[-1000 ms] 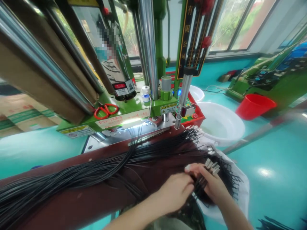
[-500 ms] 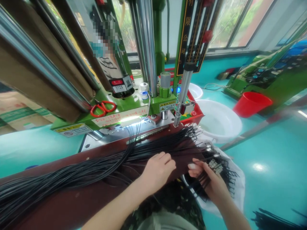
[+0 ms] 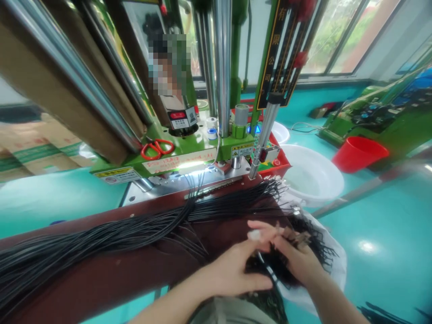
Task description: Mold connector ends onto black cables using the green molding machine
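My right hand [image 3: 299,258] is closed around a bunch of black cables, whose metal plug ends [image 3: 303,240] stick out past the fingers, blurred by motion. A white covering shows on one fingertip by the two hands. My left hand [image 3: 232,267] reaches across to the right hand's fingers, its thumb spread well away from its other fingers. Its fingertips overlap the right hand and are partly hidden. Beyond both hands, a long bundle of black cables [image 3: 135,234] lies along the brown table [image 3: 84,270], with pale tips at its right end.
A green press machine [image 3: 162,148] stands behind the table, with red-handled scissors [image 3: 157,149] on its ledge. Several cables run into its lit slot. At the right are a white sack [image 3: 339,265] with black cables, a white basin [image 3: 313,180] and a red bucket [image 3: 361,153].
My left hand has moved right and nearer me, from above the table to the right hand, and its thumb has spread. My right hand still grips the cables. The view has shifted slightly.
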`<state>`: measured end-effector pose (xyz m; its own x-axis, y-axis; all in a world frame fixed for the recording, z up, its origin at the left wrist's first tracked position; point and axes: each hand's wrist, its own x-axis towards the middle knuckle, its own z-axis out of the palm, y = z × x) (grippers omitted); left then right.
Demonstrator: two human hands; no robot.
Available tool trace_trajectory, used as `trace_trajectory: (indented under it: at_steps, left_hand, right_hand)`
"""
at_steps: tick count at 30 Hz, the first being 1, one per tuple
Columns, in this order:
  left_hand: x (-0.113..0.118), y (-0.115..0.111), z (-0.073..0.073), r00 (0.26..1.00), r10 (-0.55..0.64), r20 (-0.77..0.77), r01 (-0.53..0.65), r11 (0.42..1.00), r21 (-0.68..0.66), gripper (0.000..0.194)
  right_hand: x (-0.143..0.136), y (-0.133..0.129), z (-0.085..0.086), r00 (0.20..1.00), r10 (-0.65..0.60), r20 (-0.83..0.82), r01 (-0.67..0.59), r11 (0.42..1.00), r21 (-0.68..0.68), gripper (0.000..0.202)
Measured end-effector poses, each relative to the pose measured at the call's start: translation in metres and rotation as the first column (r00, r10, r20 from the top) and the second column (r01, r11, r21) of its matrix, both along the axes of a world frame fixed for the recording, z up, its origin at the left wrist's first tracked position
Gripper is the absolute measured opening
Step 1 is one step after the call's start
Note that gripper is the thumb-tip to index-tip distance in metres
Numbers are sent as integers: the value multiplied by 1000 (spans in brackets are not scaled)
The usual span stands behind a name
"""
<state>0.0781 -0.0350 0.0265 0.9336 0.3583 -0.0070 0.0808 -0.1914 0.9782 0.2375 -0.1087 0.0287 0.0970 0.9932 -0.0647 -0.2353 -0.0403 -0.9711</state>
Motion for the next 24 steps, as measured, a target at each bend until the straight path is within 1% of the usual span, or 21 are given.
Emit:
trace_trajectory:
  at_steps: [1,2,4,5,6,7,8,10,11,12,13,14,15,16,17,18,20,21,22,23,24]
  left_hand:
    - [9,-3,-4,997,13,81,3,982,-190,59]
    - [17,-7,-9,991,23,128,25,932,-362,56]
    - [30,-16,-19,991,9,135,78,780,-621,50]
    - [34,-20,-24,993,9,116,76,703,-707,49]
    - [36,-23,-27,995,20,95,61,637,-768,47]
    - [37,-26,-30,996,49,74,32,584,-811,45]
    - [36,-28,-31,995,83,55,2,543,-840,43]
    - [34,-29,-33,993,118,14,-47,504,-862,38]
    - [34,-29,-33,994,108,-5,-58,498,-865,36]
    - [34,-28,-33,995,97,-23,-68,495,-866,35]
    - [35,-26,-33,995,94,-37,-79,493,-866,36]
    - [37,-25,-33,993,105,-51,-96,489,-867,37]
    - [39,-23,-33,989,133,-64,-121,481,-868,39]
    - [41,-22,-32,982,175,-73,-149,468,-871,40]
    - [42,-20,-31,971,228,-76,-175,454,-874,40]
    - [43,-19,-30,956,283,-75,-198,439,-876,39]
    - [43,-17,-27,931,356,-77,-227,402,-887,38]
    - [42,-16,-26,924,375,-79,-233,385,-893,38]
    - [40,-14,-25,914,397,-81,-241,371,-897,38]
    - [38,-10,-25,900,428,-84,-255,360,-897,39]
    - [36,-7,-26,876,474,-85,-277,353,-894,40]
  right_hand:
    - [-2,4,6,991,64,114,-67,997,23,20]
    - [-2,8,11,971,118,209,-128,991,33,20]
    - [0,16,15,925,237,298,-251,968,10,21]
    - [3,20,14,910,306,281,-311,950,-26,22]
    - [7,25,12,904,364,225,-359,931,-65,25]
    - [12,29,10,910,389,146,-379,921,-90,30]
    - [17,34,8,928,367,64,-362,928,-87,36]
    - [28,43,9,966,258,-31,-258,966,-10,44]
    - [31,49,12,971,239,-11,-239,970,43,43]
    - [33,54,18,960,271,64,-275,958,78,42]
    - [34,58,24,921,342,188,-362,929,83,41]
    - [32,63,30,844,424,328,-465,884,53,39]
    - [29,66,36,741,496,453,-556,831,-2,39]
    - [25,68,41,632,548,547,-625,779,-58,39]
    - [20,70,45,542,577,611,-670,736,-100,40]
    - [15,71,47,479,591,649,-697,706,-128,42]
    - [6,73,49,402,633,662,-725,661,-192,45]
    - [3,75,47,385,659,646,-723,650,-233,45]
    - [1,79,45,387,668,636,-705,659,-263,45]
    - [0,85,42,405,646,647,-672,690,-269,43]
    - [1,94,38,424,588,689,-626,740,-246,42]
